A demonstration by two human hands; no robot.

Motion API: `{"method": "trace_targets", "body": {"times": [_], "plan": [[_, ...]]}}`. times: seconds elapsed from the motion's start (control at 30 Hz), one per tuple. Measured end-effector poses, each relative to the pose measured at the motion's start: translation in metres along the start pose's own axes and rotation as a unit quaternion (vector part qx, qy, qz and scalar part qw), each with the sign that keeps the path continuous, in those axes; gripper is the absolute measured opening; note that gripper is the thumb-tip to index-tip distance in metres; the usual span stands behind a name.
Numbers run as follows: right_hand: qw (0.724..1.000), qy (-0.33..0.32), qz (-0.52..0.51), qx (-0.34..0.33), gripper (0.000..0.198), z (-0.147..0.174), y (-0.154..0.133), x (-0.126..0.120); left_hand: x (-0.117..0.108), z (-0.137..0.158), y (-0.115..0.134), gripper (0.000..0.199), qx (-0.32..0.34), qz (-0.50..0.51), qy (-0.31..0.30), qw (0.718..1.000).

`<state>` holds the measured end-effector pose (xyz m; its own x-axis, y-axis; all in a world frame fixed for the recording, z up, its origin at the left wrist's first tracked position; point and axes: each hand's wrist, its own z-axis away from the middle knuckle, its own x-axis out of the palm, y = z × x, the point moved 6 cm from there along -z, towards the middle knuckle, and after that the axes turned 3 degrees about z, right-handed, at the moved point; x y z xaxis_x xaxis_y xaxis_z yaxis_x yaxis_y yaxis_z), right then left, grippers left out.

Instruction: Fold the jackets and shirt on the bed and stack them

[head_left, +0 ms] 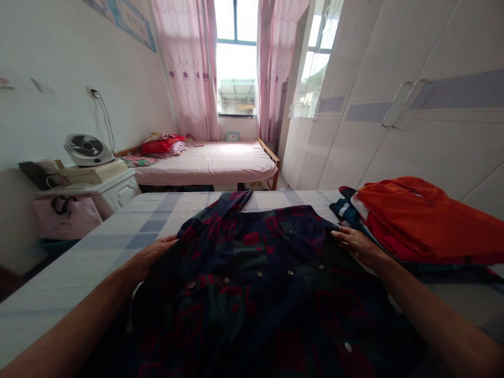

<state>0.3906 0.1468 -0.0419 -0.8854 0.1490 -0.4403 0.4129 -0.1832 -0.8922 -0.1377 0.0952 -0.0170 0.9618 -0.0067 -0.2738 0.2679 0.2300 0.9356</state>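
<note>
A dark plaid shirt in navy, green and red lies spread over the near bed, its row of round buttons running across it from left to right. My left hand pinches the shirt's left edge, the fingertips partly tucked at the cloth. On the other side, my right hand grips the right edge between thumb and fingers; a ring shows on it. The lower part of the shirt is in deep shadow near me. Just right of my right hand sits a pile of folded clothes, orange on top.
The bed has a white and blue checked sheet. Beyond it stands a second bed with pink bedding under a curtained window. A white cabinet with a fan is at left; a tall wardrobe lines the right.
</note>
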Motion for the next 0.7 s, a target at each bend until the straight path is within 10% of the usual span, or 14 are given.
{"method": "trace_targets", "body": {"times": [0.13,0.33,0.6,0.7], "plan": [[0.996,0.036,-0.041,-0.069,0.016,-0.004,-0.013,-0.009,0.004,0.005,0.007,0.049,0.011,0.105,-0.068,0.992],[0.983,0.145,0.097,-0.048,0.024,-0.014,-0.006,-0.040,-0.044,-0.007,-0.005,0.047,0.018,-0.102,0.084,0.991],[0.964,0.077,0.239,-0.087,0.024,-0.034,0.040,-0.045,-0.043,0.034,-0.016,0.040,-0.024,0.033,-0.009,0.999],[0.951,0.088,0.263,-0.135,0.022,-0.035,0.042,-0.047,-0.045,0.037,-0.012,0.046,-0.002,-0.002,0.045,0.999]]}}
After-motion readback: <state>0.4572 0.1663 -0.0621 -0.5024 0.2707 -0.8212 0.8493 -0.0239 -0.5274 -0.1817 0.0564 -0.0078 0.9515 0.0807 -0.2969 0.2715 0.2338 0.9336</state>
